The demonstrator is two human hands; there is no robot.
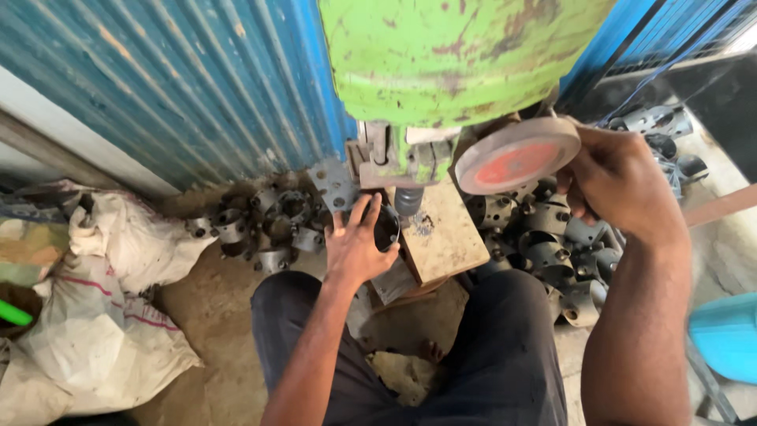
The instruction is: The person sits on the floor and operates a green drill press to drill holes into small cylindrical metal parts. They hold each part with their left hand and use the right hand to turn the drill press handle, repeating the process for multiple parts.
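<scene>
My left hand (355, 244) grips a dark metal ring piece (386, 227) and holds it on the block-shaped bed (445, 237) of a green press machine (449, 55), just left of the machine's round punch tip (408, 202). My right hand (619, 185) is closed around the rim of the machine's round handwheel (516, 155), which has a pale rim and a red centre. My legs in dark trousers (505, 355) sit on either side of the bed.
A pile of metal ring pieces (260, 225) lies on the ground to the left, another pile (552, 248) to the right. White sacks (102, 300) fill the left side. Blue corrugated sheeting (181, 79) stands behind. A light-blue object (729, 331) sits at far right.
</scene>
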